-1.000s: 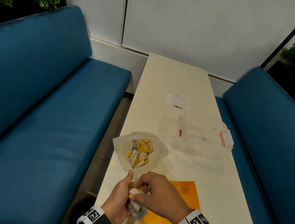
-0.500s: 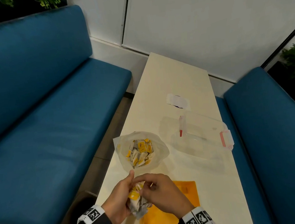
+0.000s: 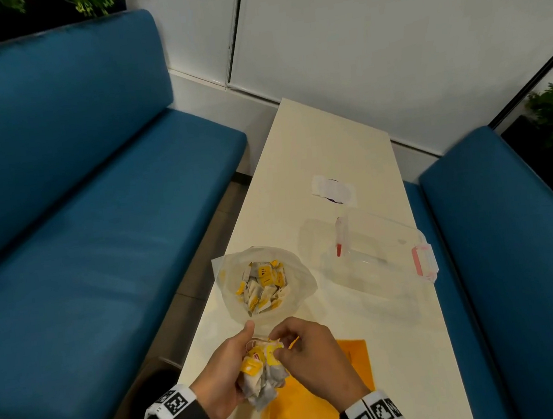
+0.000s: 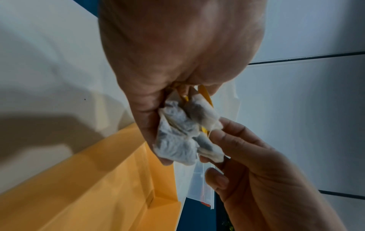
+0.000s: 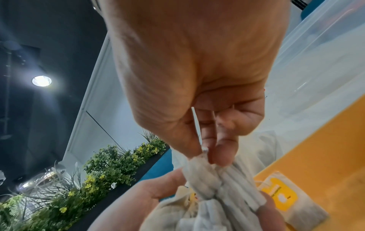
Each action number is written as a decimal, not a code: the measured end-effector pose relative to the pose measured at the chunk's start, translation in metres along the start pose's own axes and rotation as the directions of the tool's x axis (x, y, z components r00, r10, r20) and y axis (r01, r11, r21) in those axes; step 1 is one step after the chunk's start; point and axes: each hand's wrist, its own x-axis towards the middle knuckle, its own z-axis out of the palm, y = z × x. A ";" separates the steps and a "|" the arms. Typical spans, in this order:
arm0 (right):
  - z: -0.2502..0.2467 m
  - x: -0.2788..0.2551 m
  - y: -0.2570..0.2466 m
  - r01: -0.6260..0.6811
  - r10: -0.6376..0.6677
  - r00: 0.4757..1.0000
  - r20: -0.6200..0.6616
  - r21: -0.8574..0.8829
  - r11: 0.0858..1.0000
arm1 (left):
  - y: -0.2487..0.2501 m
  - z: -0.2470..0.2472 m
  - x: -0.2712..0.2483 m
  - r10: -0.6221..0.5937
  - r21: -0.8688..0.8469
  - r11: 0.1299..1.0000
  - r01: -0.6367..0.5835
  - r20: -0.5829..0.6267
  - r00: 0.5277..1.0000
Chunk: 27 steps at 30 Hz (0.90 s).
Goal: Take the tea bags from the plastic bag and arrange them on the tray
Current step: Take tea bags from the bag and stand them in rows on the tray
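Between two blue benches stands a cream table (image 3: 331,155). Left hand (image 3: 218,374) grips a bunch of tea bags (image 3: 263,376) above the orange tray (image 3: 350,359). Right hand (image 3: 308,353) pinches one bag from it.

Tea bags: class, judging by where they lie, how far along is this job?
Done: one tea bag already lies on the orange tray. In hand: the left hand grips a bunch while the right hand pinches one bag out of it. Left: that bunch, plus many in the plastic bag.
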 end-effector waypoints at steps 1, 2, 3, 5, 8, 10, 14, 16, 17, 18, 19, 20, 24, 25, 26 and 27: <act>-0.001 0.000 0.001 -0.008 0.008 1.000 -0.001 0.005 1.000 | 0.001 0.000 0.000 0.003 -0.005 1.000 -0.003 0.000 1.000; -0.002 0.001 0.002 -0.017 0.017 1.000 -0.003 0.010 1.000 | 0.001 0.001 0.000 0.008 -0.020 1.000 -0.008 -0.001 1.000; -0.004 0.001 0.003 -0.027 0.027 1.000 -0.005 0.017 0.999 | 0.001 0.001 0.000 0.011 -0.035 0.999 -0.011 0.002 1.000; -0.009 0.002 0.004 -0.045 0.045 0.999 -0.015 0.047 0.998 | 0.002 0.000 0.001 0.016 -0.035 0.999 -0.015 0.016 1.000; -0.023 -0.002 0.002 -0.053 0.055 0.998 -0.010 0.138 0.989 | 0.004 -0.002 0.001 0.017 -0.011 1.000 -0.017 0.020 1.000; -0.033 -0.004 0.002 -0.047 0.047 0.999 0.005 0.204 0.978 | 0.006 -0.004 0.002 0.013 -0.013 1.000 -0.013 0.007 1.000; -0.042 -0.002 0.019 -0.097 0.103 0.995 -0.018 0.200 0.975 | 0.008 -0.012 0.003 0.012 0.006 1.000 -0.011 -0.067 0.998; -0.039 0.000 0.029 -0.138 0.149 0.988 -0.033 0.227 0.964 | 0.009 -0.016 0.001 0.014 0.013 1.000 -0.013 -0.091 0.996; -0.036 0.000 0.034 -0.149 0.163 0.986 -0.040 0.228 0.962 | 0.010 -0.018 0.000 0.016 0.013 1.000 -0.015 -0.097 0.995; -0.033 0.000 0.039 -0.158 0.171 0.984 -0.042 0.224 0.962 | 0.010 -0.019 0.000 0.019 0.014 1.000 -0.017 -0.101 0.995; -0.030 0.000 0.043 -0.161 0.173 0.984 -0.036 0.214 0.964 | 0.010 -0.020 -0.001 0.021 0.018 1.000 -0.019 -0.105 0.994; -0.026 -0.001 0.047 -0.163 0.170 0.985 -0.023 0.194 0.967 | 0.009 -0.022 0.000 0.021 0.021 1.000 -0.019 -0.108 0.994; -0.009 -0.002 0.062 -0.192 0.191 0.981 0.021 0.117 0.974 | 0.007 -0.024 -0.001 0.027 0.025 0.999 -0.024 -0.099 0.995; -0.005 -0.001 0.066 -0.211 0.209 0.978 0.028 0.109 0.971 | 0.006 -0.024 -0.001 0.030 0.030 0.999 -0.027 -0.098 0.995; -0.001 0.001 0.069 -0.236 0.233 0.972 0.041 0.115 0.965 | 0.005 -0.026 -0.001 0.031 0.038 0.999 -0.027 -0.092 0.995; 0.003 0.003 0.071 -0.265 0.259 0.964 0.062 0.132 0.955 | 0.005 -0.026 -0.002 0.032 0.048 0.998 -0.028 -0.087 0.996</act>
